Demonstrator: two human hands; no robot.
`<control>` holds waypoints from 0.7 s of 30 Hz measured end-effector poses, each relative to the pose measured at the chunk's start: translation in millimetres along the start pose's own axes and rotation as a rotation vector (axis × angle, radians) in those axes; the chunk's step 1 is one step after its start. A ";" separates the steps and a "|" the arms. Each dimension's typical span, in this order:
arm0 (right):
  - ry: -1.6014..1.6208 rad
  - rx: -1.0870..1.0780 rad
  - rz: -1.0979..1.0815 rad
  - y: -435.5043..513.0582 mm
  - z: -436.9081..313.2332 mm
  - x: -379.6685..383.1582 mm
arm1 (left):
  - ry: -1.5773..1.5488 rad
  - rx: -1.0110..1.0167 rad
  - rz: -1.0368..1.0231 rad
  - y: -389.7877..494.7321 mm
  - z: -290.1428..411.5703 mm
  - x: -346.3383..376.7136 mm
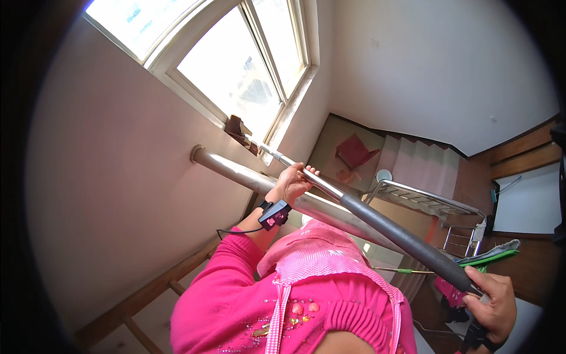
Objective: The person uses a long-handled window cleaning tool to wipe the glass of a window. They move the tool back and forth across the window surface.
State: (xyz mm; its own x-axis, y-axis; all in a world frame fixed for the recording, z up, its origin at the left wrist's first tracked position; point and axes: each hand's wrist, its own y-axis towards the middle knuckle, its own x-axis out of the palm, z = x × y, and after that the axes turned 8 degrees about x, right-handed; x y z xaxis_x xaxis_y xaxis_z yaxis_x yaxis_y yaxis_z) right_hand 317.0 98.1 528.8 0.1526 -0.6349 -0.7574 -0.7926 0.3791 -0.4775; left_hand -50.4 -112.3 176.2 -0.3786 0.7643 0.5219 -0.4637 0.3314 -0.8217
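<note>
Both of my hands are on a long metal pole with a grey foam grip (pixel 398 234), which runs diagonally from lower right up towards the window (pixel 221 66). My left hand (pixel 294 181) wraps around the bare metal part, and a small dark device is strapped to that wrist. Down at the butt of the pole, my right hand (pixel 493 301) grasps the end beyond the foam. The pole's far end reaches a brown object (pixel 236 128) at the window's lower corner; what it is, I cannot tell. Beneath the pole, a thick metal pipe (pixel 234 168) comes out of the wall.
A metal rack or ladder-like frame (pixel 424 199) stands to the right, near a white bucket (pixel 384 175). A flat mop with a green head (pixel 491 256) is below it. A red chair (pixel 356 150) sits further off on the floor. Wooden rails (pixel 146 305) run along the lower left.
</note>
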 end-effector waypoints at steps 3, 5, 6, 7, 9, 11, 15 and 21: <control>-0.031 -0.041 0.039 28.9 -4.8 23.0 | -0.044 -0.051 0.125 27.0 10.2 2.2; 0.032 -0.078 0.117 37.0 0.0 28.2 | -0.044 -0.079 0.134 33.5 10.8 5.8; 0.040 -0.043 0.122 31.7 4.9 28.4 | -0.046 -0.097 0.132 32.0 8.4 5.7; 0.071 -0.005 0.134 25.6 12.6 29.1 | -0.045 -0.097 0.142 28.7 3.9 6.2; 0.177 0.023 0.223 9.6 37.6 30.8 | -0.003 -0.135 0.077 17.0 -4.7 7.5; 0.238 0.111 0.272 -14.9 69.4 31.2 | 0.044 -0.188 -0.053 0.5 -13.7 7.5; 0.512 0.272 0.344 -63.2 123.7 39.2 | 0.166 -0.238 -0.335 -34.5 -24.1 11.6; 0.583 0.465 0.082 -120.6 167.1 -13.1 | 0.272 -0.129 -0.572 -102.9 -29.0 20.4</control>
State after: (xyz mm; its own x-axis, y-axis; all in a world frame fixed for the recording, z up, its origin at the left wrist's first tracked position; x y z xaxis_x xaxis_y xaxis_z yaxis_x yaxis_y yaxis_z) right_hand 509.3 173.2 521.9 -0.3358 -0.7973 -0.5015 -0.4372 0.6035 -0.6668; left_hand 12.9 -114.8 264.7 0.1245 0.5544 0.8229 -0.4254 0.7791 -0.4605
